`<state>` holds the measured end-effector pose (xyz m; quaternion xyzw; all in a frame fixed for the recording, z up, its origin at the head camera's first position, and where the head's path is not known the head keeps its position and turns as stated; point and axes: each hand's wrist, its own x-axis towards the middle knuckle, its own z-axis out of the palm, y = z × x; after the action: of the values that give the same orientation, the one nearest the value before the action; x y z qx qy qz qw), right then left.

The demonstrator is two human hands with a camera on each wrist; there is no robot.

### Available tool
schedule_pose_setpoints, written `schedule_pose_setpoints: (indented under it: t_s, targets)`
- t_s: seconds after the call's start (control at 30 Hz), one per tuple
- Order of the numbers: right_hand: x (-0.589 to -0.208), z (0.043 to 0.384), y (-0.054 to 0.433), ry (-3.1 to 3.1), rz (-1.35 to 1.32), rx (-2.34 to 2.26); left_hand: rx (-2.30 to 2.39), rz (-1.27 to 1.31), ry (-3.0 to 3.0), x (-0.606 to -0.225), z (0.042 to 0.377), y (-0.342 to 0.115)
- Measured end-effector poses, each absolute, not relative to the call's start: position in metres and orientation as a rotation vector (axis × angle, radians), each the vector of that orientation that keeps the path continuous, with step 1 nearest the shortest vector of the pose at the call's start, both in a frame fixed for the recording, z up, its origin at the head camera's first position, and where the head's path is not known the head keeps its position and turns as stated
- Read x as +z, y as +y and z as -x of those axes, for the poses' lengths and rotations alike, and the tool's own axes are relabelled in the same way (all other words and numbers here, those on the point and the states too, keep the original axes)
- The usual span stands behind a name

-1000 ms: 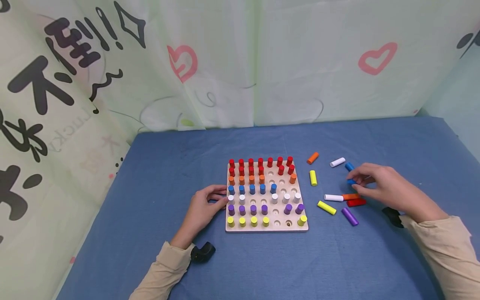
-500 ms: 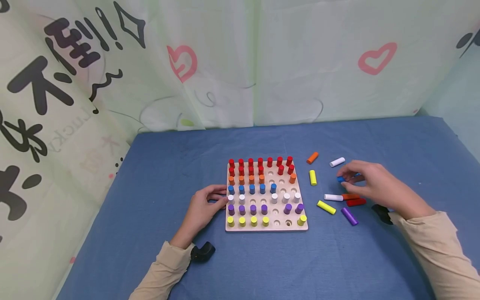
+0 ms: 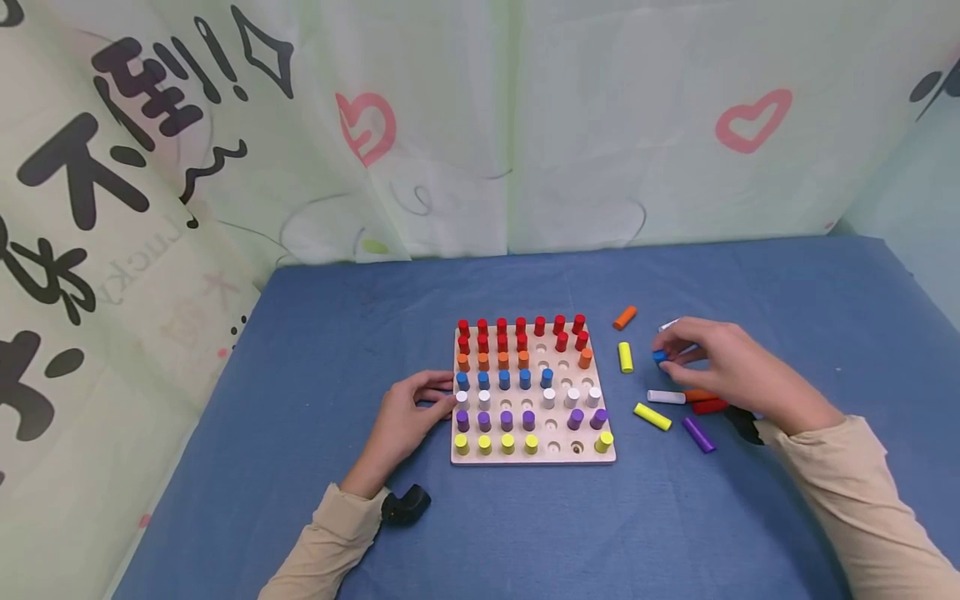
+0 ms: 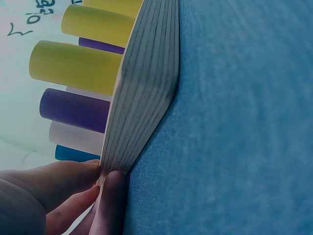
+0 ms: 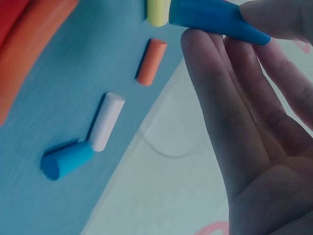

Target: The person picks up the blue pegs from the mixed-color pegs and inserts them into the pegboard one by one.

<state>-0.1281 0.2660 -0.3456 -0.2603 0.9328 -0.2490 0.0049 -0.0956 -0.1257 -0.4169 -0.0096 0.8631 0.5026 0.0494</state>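
A square wooden pegboard [image 3: 495, 457] lies on the blue cloth with rows of red, orange, blue, white, purple and yellow pegs upright in it. Several of its holes are bare toward the right. My left hand [image 3: 408, 423] grips the board's left edge; in the left wrist view its fingertips [image 4: 113, 188] meet the layered side beside the pegs. Right of the board, my right hand [image 3: 723, 367] holds a blue peg [image 5: 210, 18] between thumb and fingertips, raised off the cloth. In the head view mostly one end of that peg shows.
Loose pegs lie right of the board: orange [image 3: 625, 317], yellow [image 3: 626, 357], another yellow [image 3: 652, 417], white [image 3: 666, 397], red [image 3: 709, 407] and purple [image 3: 699, 435]. Another white peg [image 5: 106, 121] touches a second blue peg [image 5: 66, 160]. A printed curtain [image 3: 600, 125] hangs behind the table.
My right hand has lifted the blue peg from among the loose pegs and moved left toward the board, now partly covering the far white peg. The left hand stays at the board's edge.
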Motion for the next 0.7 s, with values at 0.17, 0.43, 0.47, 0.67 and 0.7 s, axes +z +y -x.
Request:
schedule_pose_setpoints:
  t_s: [0.17,0.43,0.47,0.67,0.7]
  targets:
    - [-0.343,0.131,0.257,2.887,0.791,-0.781,1.526,0.027,2.632,-0.417,0.096,-0.126]
    - [-0.342,0.133,0.243,2.877,0.861,-0.817,1.519,0.029,2.635,-0.417,0.096,-0.126]
    - [-0.342,0.133,0.241,2.878,0.875,-0.816,1.52,0.028,2.634,-0.417,0.096,-0.126]
    - [-0.342,0.134,0.233,2.862,0.927,-0.828,1.516,0.026,2.637,-0.416,0.095,-0.126]
    - [-0.341,0.134,0.231,2.856,0.93,-0.835,1.515,0.026,2.638,-0.417,0.095,-0.126]
